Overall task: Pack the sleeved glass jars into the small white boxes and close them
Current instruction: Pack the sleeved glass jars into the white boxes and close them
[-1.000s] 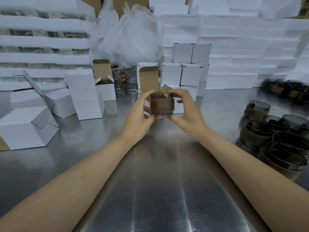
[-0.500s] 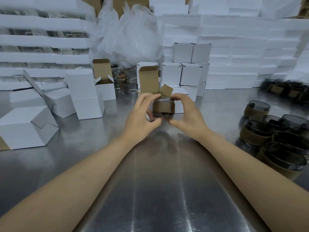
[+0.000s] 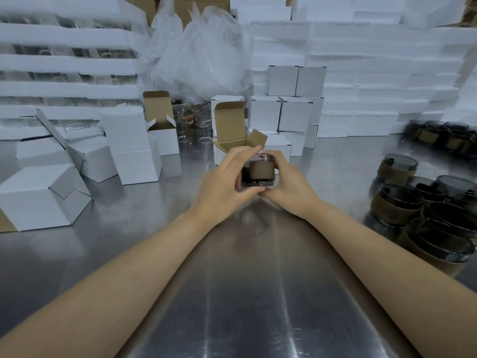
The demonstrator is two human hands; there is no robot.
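Brown-sleeved jar (image 3: 259, 174), gripped by left hand (image 3: 222, 184) and right hand (image 3: 289, 187), isn't in the open box (image 3: 229, 122) yet; closed boxes (image 3: 281, 112) stand behind, more jars (image 3: 397, 202) wait along the right edge of the counter (image 3: 245, 306).

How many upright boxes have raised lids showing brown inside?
2: a box just behind the held jar, a second box further left beside clear glasses. Others may be hidden.

Forearms outstretched, left grip (image 3: 219, 184) and right grip (image 3: 290, 186) clasping jar (image 3: 260, 174)
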